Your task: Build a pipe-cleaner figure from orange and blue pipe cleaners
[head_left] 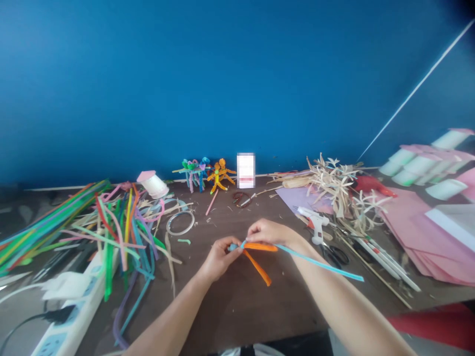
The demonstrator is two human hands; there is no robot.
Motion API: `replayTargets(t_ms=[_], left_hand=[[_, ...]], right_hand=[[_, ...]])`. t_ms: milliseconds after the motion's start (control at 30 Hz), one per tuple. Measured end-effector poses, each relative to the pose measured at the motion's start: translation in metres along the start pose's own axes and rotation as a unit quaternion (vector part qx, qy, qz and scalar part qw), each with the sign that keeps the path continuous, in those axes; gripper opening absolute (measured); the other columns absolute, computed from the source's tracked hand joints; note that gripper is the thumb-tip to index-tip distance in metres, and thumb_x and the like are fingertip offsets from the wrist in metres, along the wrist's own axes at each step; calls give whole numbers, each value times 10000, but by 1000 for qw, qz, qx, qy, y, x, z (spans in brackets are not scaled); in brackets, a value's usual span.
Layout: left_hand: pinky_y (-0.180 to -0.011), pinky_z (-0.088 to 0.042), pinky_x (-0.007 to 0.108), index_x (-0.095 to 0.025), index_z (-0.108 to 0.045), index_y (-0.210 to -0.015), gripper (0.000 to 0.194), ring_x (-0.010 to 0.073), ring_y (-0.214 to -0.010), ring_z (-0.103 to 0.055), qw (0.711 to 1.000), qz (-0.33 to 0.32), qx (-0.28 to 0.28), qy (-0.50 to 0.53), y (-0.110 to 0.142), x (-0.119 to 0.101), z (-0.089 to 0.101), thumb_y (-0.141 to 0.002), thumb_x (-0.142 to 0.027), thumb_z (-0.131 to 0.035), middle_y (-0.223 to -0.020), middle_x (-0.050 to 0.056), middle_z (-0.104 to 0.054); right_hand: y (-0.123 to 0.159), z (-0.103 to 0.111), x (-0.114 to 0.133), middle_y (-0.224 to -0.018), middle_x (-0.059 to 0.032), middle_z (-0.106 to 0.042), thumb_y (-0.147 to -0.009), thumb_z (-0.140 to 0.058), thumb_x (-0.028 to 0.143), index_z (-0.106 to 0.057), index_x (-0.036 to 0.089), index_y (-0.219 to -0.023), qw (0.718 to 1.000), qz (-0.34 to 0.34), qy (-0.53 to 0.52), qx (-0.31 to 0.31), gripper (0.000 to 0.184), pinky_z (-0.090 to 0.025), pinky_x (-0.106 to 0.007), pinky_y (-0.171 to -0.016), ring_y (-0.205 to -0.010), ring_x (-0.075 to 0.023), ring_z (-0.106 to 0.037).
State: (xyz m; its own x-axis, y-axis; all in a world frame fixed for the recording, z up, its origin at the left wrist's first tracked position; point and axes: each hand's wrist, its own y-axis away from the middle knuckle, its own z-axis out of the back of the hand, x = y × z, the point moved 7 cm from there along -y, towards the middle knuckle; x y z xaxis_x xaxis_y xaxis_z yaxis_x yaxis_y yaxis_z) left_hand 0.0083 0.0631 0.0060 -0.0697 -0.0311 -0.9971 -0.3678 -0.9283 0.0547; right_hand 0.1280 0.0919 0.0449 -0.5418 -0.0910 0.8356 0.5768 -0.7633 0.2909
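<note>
One view, head: our left hand (222, 254) pinches the blue end (233, 247); our right hand (265, 231) closes thumb and fingertips narrowly at the join (243, 244).
Glue gun (317, 225): we find the pipe-cleaner piece (260, 246) left of it, nearer to us.
Blue stem (341, 272): it runs past our right wrist, ending on our side of the glue gun.
Pipe-cleaner piece: we judge it light, soft and hardly slippery, stiff enough to keep bends.
Blue end: likely our firmest hold; squeezing the orange legs (258, 268) could bend them.
</note>
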Motion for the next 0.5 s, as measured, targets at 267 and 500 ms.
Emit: replayTargets(t_ms=[267,500], left_hand=[[-368,-156,162,-144,-491,-703,330,21,-381,-221,989,48,-42,133,-4,13,3,-648,-435,-637,-457,-94,-313],[-378,-191,162,-127,-548,-740,325,35,-385,-256,992,30,-116,35,-4,13,13,-669,-440,-596,-446,-90,-317]], right_hand=[[11,-19,-1,-749,8,-635,-722,-520,274,-654,159,-768,988,7,-137,-69,182,-394,-220,-660,-707,-141,-544],[11,-27,1,-546,20,-552,-782,-448,254,-603,132,-627,983,0,-27,-179,250,-325,-195,-507,-520,-102,-479]])
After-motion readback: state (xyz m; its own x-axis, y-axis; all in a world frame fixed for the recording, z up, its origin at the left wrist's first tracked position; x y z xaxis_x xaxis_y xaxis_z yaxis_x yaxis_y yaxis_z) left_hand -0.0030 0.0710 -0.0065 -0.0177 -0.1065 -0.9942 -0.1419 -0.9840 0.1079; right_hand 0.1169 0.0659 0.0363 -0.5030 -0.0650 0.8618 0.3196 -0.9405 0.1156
